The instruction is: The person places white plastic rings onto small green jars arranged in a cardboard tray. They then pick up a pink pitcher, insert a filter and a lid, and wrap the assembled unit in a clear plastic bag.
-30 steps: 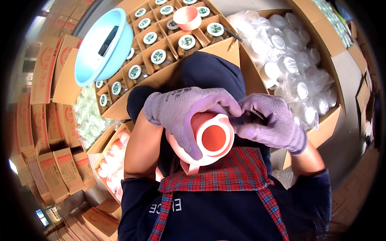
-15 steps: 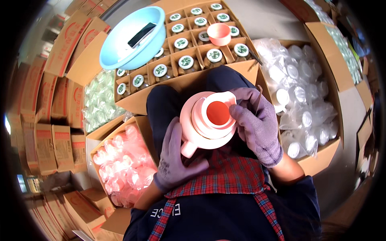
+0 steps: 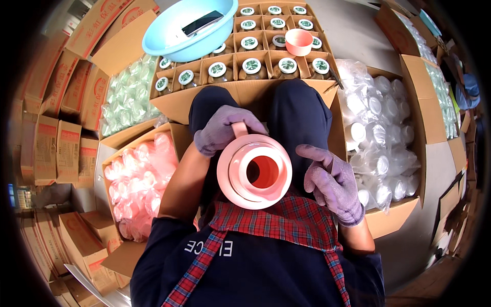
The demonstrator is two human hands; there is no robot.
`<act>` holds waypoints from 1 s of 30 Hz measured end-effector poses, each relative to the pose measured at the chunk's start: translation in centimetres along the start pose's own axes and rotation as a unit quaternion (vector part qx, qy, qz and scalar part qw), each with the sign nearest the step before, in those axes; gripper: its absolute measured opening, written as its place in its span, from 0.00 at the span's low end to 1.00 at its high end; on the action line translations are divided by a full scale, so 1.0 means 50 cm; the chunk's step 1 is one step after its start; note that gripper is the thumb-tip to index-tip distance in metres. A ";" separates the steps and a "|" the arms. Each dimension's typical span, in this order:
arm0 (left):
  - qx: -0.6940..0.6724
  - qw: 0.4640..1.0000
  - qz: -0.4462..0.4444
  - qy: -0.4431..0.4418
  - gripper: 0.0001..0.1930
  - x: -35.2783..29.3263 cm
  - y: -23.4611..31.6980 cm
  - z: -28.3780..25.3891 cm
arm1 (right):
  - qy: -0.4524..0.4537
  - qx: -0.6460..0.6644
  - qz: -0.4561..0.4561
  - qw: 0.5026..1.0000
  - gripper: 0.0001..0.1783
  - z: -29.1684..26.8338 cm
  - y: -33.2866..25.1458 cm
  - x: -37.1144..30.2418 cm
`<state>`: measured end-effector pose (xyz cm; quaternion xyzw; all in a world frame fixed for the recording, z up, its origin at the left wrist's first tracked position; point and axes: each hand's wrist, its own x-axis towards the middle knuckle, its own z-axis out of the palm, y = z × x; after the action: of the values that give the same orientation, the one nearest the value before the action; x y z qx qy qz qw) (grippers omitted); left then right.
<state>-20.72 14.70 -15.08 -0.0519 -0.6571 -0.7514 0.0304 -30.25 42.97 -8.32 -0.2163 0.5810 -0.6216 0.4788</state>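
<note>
A pink jug [image 3: 236,176] with a round mouth and a reddish inside is held over my lap, mouth toward me. Its handle [image 3: 239,129] points away from me, between my knees. My left hand [image 3: 225,129], in a purple-grey glove, grips the jug at the handle side; some fingertips are hidden behind it. To the right of the jug, apart from it, is my gloved right hand [image 3: 333,187]. Its index finger stretches out and the others are loosely bent, with nothing visible in them.
Ahead, a divided carton [image 3: 204,97] holds several white-lidded containers, a small pink cup [image 3: 299,42] and a blue basin [image 3: 169,48] with a phone [image 3: 203,22]. Cartons of bagged pink parts [image 3: 140,179], green parts [image 3: 130,92] and white parts [image 3: 381,133] flank me.
The jug has turned so its handle points away, and it sits slightly nearer me. My left hand moved from its near left side to the handle. My right hand left the rim and drew back.
</note>
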 end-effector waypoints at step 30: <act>0.488 0.849 0.200 0.002 0.15 -0.003 0.010 0.092 | 0.071 -0.347 0.013 0.935 0.35 -0.069 0.039 -0.094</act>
<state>-20.36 19.20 -14.02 -0.1590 -0.9147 -0.3115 0.2027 -30.32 48.99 -9.60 -0.3164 0.7959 -0.3891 0.3392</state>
